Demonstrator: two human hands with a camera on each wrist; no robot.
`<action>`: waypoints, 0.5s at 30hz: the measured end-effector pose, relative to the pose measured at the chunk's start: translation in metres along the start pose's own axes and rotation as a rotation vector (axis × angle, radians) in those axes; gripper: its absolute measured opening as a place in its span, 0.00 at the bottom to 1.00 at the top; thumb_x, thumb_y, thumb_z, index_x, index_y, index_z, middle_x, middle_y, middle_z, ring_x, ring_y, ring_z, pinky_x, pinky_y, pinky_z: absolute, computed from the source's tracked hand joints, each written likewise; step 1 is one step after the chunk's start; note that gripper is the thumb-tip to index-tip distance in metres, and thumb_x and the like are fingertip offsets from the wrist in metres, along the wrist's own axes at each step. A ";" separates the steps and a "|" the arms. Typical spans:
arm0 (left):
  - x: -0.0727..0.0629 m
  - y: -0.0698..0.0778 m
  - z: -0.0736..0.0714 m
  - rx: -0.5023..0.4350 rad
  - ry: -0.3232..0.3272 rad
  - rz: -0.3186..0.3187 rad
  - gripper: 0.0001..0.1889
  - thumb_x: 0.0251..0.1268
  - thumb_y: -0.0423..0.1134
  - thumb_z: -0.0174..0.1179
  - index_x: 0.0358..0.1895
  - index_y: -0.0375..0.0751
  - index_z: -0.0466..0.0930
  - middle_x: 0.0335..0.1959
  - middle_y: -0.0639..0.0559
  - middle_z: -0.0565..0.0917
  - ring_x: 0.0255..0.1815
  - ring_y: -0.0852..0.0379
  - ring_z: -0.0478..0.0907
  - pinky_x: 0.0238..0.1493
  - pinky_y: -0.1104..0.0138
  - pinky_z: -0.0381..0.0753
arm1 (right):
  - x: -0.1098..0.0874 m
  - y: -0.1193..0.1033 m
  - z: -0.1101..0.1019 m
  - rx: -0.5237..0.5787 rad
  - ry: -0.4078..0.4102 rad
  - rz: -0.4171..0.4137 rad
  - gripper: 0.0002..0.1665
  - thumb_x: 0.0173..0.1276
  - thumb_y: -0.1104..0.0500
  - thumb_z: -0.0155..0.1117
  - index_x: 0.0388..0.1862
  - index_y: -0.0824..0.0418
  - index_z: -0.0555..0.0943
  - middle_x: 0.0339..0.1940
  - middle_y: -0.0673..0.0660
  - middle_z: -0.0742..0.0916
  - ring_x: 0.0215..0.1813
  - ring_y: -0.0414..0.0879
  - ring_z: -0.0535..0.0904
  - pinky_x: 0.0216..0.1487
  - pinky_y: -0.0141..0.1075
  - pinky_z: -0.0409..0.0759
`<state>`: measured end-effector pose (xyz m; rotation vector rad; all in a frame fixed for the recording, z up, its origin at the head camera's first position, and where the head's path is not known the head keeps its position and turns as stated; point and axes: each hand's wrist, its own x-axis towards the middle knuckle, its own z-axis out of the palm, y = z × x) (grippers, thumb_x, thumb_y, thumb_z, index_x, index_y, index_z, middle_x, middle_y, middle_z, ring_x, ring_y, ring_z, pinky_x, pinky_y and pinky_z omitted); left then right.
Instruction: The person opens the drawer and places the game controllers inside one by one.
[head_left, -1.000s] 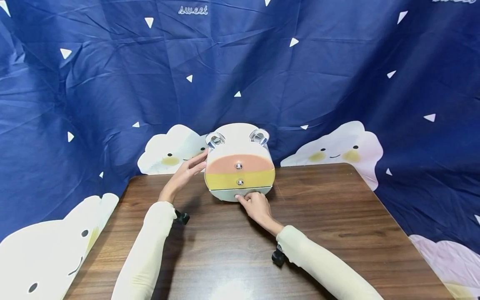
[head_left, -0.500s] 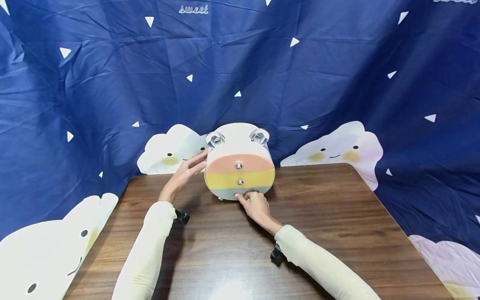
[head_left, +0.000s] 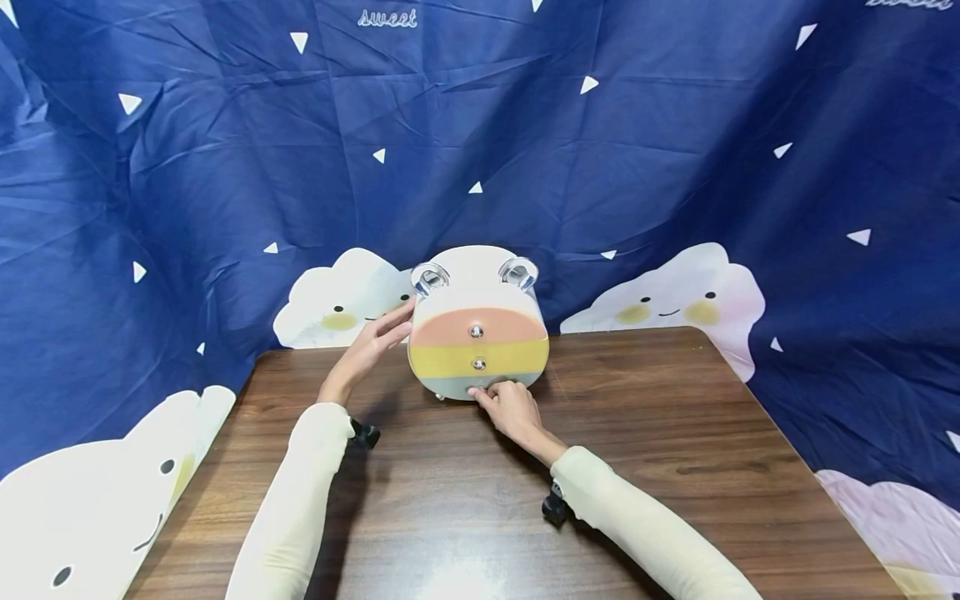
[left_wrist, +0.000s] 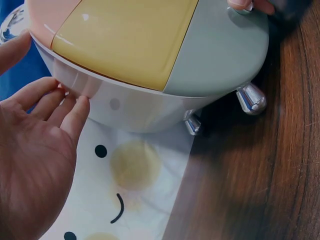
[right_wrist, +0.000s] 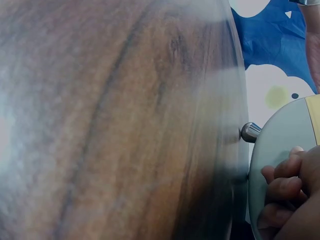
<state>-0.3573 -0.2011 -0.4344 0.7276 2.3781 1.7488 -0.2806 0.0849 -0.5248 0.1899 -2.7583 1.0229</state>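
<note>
A small rounded drawer box (head_left: 480, 279) with a white shell and silver ring-shaped ears stands at the table's far edge. Its front has a pink drawer (head_left: 442, 327), a yellow drawer (head_left: 442, 361) and a grey-green drawer (left_wrist: 220, 55) at the bottom, all flush. My left hand (head_left: 365, 346) rests its extended fingertips against the box's left side. At the bottom drawer my right hand (head_left: 516, 414) pinches the knob (left_wrist: 240, 10), with thumb and curled fingers mostly covering it. Silver knobs show on the upper two drawers. Beneath the box are silver feet (left_wrist: 251, 98).
The brown wooden table (head_left: 435, 492) spreads in front of the box. Behind it hangs a blue curtain (head_left: 480, 125) with white triangles and smiling clouds. Black wrist cameras (head_left: 365, 434) sit under both sleeves.
The bottom drawer, slightly out a second ago, has slid in flush under my right hand, and a foot now shows below it. My left hand has stayed at the box's side.
</note>
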 end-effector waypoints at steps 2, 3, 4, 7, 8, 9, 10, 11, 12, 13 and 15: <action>0.000 -0.001 0.000 -0.005 0.000 -0.001 0.32 0.82 0.54 0.57 0.84 0.57 0.63 0.85 0.59 0.64 0.86 0.53 0.60 0.85 0.47 0.63 | 0.000 -0.001 -0.001 -0.002 -0.007 0.000 0.35 0.76 0.36 0.67 0.12 0.51 0.72 0.11 0.42 0.70 0.20 0.42 0.70 0.24 0.36 0.71; 0.000 -0.001 0.001 -0.007 0.000 0.001 0.32 0.83 0.54 0.57 0.84 0.57 0.63 0.85 0.59 0.64 0.86 0.53 0.60 0.85 0.47 0.63 | 0.000 0.000 -0.001 -0.004 -0.014 0.000 0.35 0.76 0.36 0.67 0.12 0.52 0.72 0.11 0.42 0.69 0.20 0.42 0.70 0.24 0.36 0.71; 0.000 -0.001 0.001 -0.006 0.001 0.005 0.32 0.83 0.54 0.56 0.84 0.57 0.63 0.85 0.59 0.64 0.86 0.53 0.60 0.85 0.47 0.62 | 0.000 0.001 -0.002 -0.002 -0.025 -0.003 0.35 0.76 0.36 0.66 0.13 0.52 0.73 0.10 0.42 0.70 0.19 0.42 0.71 0.24 0.36 0.71; 0.000 -0.003 0.003 0.006 0.020 0.023 0.31 0.84 0.52 0.56 0.84 0.55 0.65 0.85 0.59 0.65 0.87 0.53 0.58 0.86 0.50 0.61 | -0.002 0.003 -0.007 0.008 -0.070 -0.008 0.31 0.78 0.36 0.64 0.19 0.54 0.82 0.08 0.42 0.74 0.18 0.40 0.75 0.26 0.37 0.74; 0.000 -0.003 0.004 0.005 0.032 0.032 0.30 0.84 0.50 0.56 0.83 0.53 0.66 0.85 0.57 0.65 0.87 0.53 0.58 0.85 0.52 0.62 | -0.003 0.004 -0.009 0.007 -0.086 -0.014 0.30 0.78 0.36 0.64 0.22 0.54 0.86 0.07 0.42 0.75 0.18 0.39 0.76 0.27 0.38 0.75; 0.000 -0.004 0.005 0.006 0.047 0.042 0.29 0.85 0.49 0.56 0.83 0.50 0.67 0.84 0.55 0.66 0.87 0.51 0.59 0.85 0.53 0.63 | -0.004 0.005 -0.012 0.007 -0.096 -0.021 0.28 0.78 0.37 0.64 0.26 0.54 0.89 0.07 0.41 0.77 0.17 0.38 0.77 0.28 0.39 0.78; -0.001 -0.005 0.006 0.010 0.068 0.048 0.28 0.85 0.48 0.56 0.82 0.48 0.68 0.84 0.52 0.68 0.85 0.50 0.62 0.83 0.55 0.66 | -0.006 0.006 -0.015 0.002 -0.101 -0.030 0.26 0.78 0.37 0.65 0.30 0.54 0.91 0.07 0.41 0.78 0.17 0.38 0.78 0.30 0.40 0.80; -0.002 -0.006 0.007 0.015 0.091 0.054 0.27 0.85 0.47 0.56 0.80 0.45 0.70 0.82 0.49 0.71 0.83 0.49 0.66 0.81 0.57 0.70 | -0.007 0.006 -0.019 -0.009 -0.099 -0.038 0.24 0.78 0.39 0.65 0.33 0.53 0.93 0.07 0.40 0.79 0.18 0.37 0.79 0.32 0.41 0.82; -0.004 -0.006 0.008 0.020 0.117 0.055 0.26 0.85 0.46 0.56 0.79 0.42 0.73 0.80 0.46 0.74 0.80 0.48 0.72 0.77 0.60 0.75 | -0.008 0.008 -0.023 -0.023 -0.091 -0.051 0.21 0.77 0.40 0.67 0.34 0.53 0.93 0.08 0.39 0.79 0.19 0.36 0.78 0.33 0.42 0.83; -0.006 -0.006 0.009 0.031 0.149 0.058 0.25 0.85 0.44 0.57 0.76 0.39 0.75 0.77 0.42 0.77 0.75 0.48 0.77 0.73 0.62 0.79 | -0.010 0.010 -0.028 -0.036 -0.083 -0.061 0.19 0.77 0.42 0.68 0.35 0.52 0.93 0.08 0.39 0.79 0.19 0.35 0.78 0.34 0.43 0.84; -0.012 -0.006 0.010 0.061 0.229 0.060 0.21 0.83 0.42 0.60 0.70 0.34 0.80 0.67 0.37 0.84 0.62 0.51 0.87 0.62 0.65 0.87 | -0.013 0.016 -0.039 -0.047 -0.066 -0.073 0.15 0.76 0.46 0.70 0.34 0.52 0.93 0.09 0.39 0.79 0.19 0.35 0.78 0.35 0.42 0.84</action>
